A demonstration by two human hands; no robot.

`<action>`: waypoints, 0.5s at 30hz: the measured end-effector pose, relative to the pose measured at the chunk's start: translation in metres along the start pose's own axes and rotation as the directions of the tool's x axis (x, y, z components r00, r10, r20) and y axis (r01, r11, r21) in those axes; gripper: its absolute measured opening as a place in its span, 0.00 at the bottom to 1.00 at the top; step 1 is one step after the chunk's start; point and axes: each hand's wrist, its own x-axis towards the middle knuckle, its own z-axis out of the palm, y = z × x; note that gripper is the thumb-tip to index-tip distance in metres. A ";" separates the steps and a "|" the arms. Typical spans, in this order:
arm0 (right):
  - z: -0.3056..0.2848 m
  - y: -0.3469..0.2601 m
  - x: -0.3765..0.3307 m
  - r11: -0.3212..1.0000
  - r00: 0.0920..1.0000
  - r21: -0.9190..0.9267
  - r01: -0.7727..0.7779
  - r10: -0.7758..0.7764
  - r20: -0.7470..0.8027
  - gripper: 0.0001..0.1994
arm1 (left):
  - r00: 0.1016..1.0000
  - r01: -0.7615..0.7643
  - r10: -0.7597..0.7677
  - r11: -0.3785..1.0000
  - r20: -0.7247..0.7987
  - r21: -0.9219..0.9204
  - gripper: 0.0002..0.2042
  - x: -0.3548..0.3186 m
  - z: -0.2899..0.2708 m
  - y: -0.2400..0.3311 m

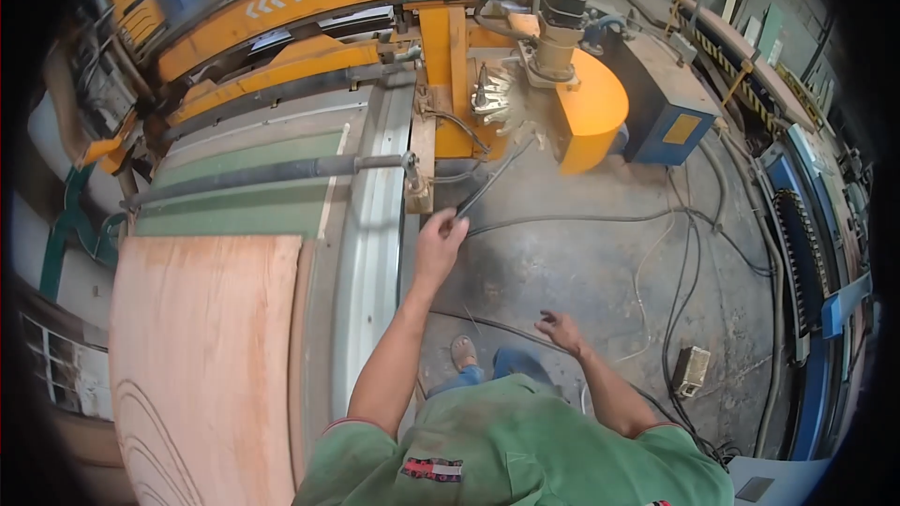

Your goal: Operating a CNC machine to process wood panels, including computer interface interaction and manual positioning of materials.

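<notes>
Landmark: the pale metal rail (373, 253). I have the left hand (439, 248) just right of it, grip clamped on the near end of a thin dark rod (487, 187). Held by the end, presumably, so most of its length stays free for reach.

Rod position: right of the rail's far half. Long axis slants across the rail's line; the free tip points away from the body and rightward, toward the yellow guard (595, 112). Whether the dark hose (581, 219) joins the rod I cannot make out; the fingers hide that end.

Right hand (560, 330): farther right of the rail, fingers loosely curled, nothing seen in them; likely kept clear of the rod.

Wood sheet (211, 319): left of the rail, long edge roughly along it, probably for alignment.
</notes>
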 end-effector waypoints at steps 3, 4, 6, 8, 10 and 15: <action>-0.015 -0.043 0.104 0.991 0.997 0.114 0.072 -0.070 -0.026 0.31 | 1.000 -0.027 0.027 0.999 0.008 0.030 0.25 0.105 0.009 0.013; -0.019 -0.052 0.143 0.982 0.995 0.165 0.097 -0.092 -0.037 0.33 | 1.000 -0.011 0.010 1.000 0.003 0.030 0.26 0.136 0.016 0.014; -0.026 -0.110 0.209 0.963 0.984 0.209 0.171 -0.155 -0.088 0.33 | 0.999 0.027 -0.026 0.999 -0.020 0.046 0.28 0.187 0.023 0.004; -0.035 -0.153 0.273 0.964 0.970 0.173 0.204 -0.174 -0.170 0.33 | 0.997 0.051 -0.041 0.981 -0.060 0.185 0.30 0.231 0.038 -0.006; -0.045 -0.164 0.342 0.956 0.912 0.109 0.273 -0.221 -0.344 0.31 | 0.998 0.064 -0.061 0.978 -0.018 0.199 0.33 0.271 0.071 -0.015; -0.010 -0.245 0.443 0.971 0.930 0.062 0.229 -0.199 -0.307 0.28 | 0.988 0.134 -0.097 0.920 -0.117 0.367 0.33 0.353 0.092 -0.076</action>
